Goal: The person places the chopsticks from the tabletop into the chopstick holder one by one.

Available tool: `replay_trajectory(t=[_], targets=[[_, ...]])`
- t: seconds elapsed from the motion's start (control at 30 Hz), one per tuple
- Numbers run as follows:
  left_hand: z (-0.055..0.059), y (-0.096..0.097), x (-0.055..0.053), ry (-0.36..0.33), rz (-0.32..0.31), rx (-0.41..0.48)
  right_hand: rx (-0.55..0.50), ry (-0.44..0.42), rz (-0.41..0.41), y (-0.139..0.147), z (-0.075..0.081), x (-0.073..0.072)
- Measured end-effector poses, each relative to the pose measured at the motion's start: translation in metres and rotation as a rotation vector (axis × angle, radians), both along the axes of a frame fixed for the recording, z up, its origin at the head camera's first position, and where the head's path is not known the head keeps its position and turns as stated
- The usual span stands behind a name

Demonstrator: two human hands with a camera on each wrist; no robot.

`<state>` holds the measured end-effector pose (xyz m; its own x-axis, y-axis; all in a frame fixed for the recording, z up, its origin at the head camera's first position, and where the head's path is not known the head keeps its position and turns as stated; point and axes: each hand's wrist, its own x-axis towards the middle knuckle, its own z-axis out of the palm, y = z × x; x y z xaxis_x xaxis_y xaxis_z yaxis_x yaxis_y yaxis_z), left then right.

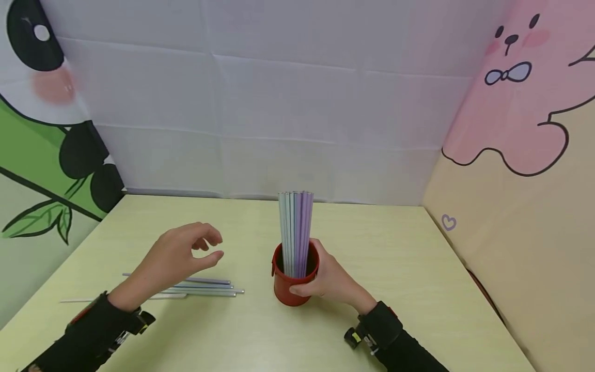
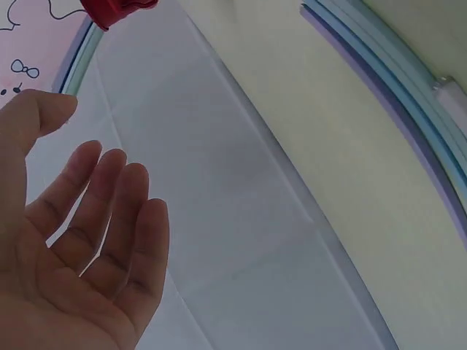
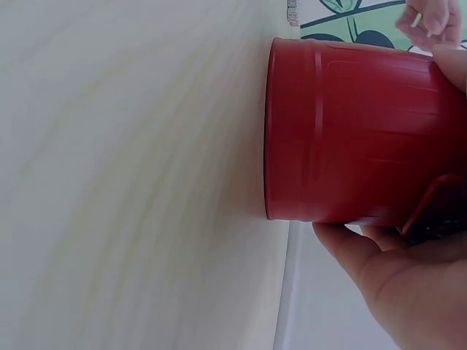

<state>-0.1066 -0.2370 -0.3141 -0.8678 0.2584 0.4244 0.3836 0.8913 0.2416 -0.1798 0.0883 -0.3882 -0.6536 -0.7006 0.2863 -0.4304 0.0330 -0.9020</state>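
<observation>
A small red metal bucket [image 1: 284, 285] stands upright on the table with a bundle of long, thin straw-like sticks [image 1: 295, 232] in it, pale green, blue and purple. My right hand [image 1: 332, 279] grips the bucket from the right, thumb across its front; the right wrist view shows fingers [image 3: 350, 251] curled against the red wall and a folded handle [image 3: 438, 208]. My left hand [image 1: 181, 253] hovers left of the bucket with nothing in it, its fingers loosely bent and apart from the thumb. Beneath and behind it, several more sticks [image 1: 209, 287] lie on the table, partly hidden by the forearm.
The pale wood-look table [image 1: 386, 248] reaches back to a creased white cloth [image 1: 279, 103]. Printed side panels stand at left and right, with a green plant pattern [image 1: 42, 217] and a pink bear [image 1: 516, 113]. Dark wrist bands [image 1: 381, 325] carry small cameras.
</observation>
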Motion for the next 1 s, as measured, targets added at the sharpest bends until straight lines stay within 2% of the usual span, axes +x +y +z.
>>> replay_trajectory(t=[0.17,0.53,0.8,1.0], targets=[[-0.012,-0.021,0.011,-0.049,0.041,-0.075,-0.001,0.006,0.016,0.0,-0.001,-0.002],[-0.035,-0.059,0.035,-0.149,0.079,-0.188,-0.016,0.005,0.004,0.001,-0.002,-0.002],[-0.047,-0.08,0.044,-0.14,0.095,-0.276,0.0,0.003,0.002,0.001,-0.002,-0.002],[-0.053,-0.086,0.047,-0.193,0.094,-0.315,0.005,0.007,0.0,0.001,-0.002,-0.002]])
